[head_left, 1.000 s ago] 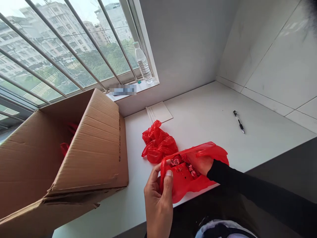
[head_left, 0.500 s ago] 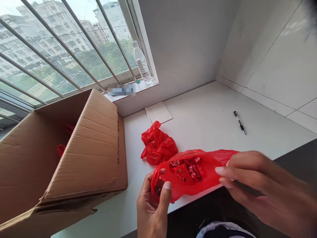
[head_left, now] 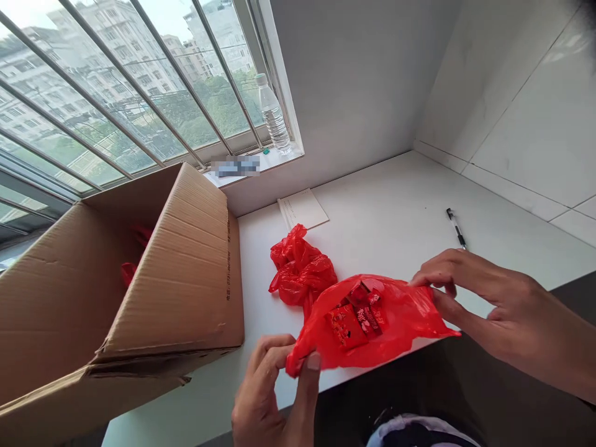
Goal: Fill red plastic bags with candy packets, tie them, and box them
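This is an indoor room, a corner with a work surface by a window (head_left: 255, 37); whether it belongs to a home or an office cannot be told. At the upper left, metal bars (head_left: 227, 74) cross the glass, and beyond them stand pale multi-storey buildings (head_left: 118, 49) above green trees (head_left: 218, 99), which points to a built-up town. A plastic water bottle (head_left: 276, 127) stands on the sill (head_left: 274, 162). A plain grey wall (head_left: 354, 74) meets large, pale tiles (head_left: 526, 124) at the upper right. Below, the white tabletop (head_left: 382, 205) bears a booklet (head_left: 305, 209) and a pen (head_left: 456, 228), with an open cardboard box (head_left: 172, 273) at the left.
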`<state>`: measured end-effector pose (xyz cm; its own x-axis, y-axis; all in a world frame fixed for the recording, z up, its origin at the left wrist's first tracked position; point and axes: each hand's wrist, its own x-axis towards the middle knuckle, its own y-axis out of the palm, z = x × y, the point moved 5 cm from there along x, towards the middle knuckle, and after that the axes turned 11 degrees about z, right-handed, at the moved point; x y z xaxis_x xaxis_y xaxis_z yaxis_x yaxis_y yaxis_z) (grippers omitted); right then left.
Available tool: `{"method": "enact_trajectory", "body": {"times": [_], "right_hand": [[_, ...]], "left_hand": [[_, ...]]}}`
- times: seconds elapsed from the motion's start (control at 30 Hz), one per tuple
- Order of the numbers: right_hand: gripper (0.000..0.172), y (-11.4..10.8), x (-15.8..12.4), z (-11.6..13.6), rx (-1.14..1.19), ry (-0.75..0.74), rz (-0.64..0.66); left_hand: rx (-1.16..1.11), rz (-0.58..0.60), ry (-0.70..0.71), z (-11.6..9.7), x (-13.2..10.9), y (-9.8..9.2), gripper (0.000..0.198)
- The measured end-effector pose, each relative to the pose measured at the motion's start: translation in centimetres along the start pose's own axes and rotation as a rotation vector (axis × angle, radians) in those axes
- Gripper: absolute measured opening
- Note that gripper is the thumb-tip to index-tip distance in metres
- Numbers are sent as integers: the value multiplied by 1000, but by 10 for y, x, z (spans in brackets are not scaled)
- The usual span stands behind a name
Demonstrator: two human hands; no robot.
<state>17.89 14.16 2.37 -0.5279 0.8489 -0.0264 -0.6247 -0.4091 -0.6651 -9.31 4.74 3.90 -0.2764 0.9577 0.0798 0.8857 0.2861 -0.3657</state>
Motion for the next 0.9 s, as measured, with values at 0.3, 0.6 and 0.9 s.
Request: {"method": "enact_trajectory", "body": {"times": [0.3,0.6,0.9], "right_hand": [[20,17,27,24,733,-42,79],[12,52,56,17,1133,-44,174],[9,58,35,69,419,-193,102]], "left_hand": [[-475,52,-20,-1,5,45,20],[-523,231,-149,13,19,70,30],[-405,365,-133,15,19,88,59]]}}
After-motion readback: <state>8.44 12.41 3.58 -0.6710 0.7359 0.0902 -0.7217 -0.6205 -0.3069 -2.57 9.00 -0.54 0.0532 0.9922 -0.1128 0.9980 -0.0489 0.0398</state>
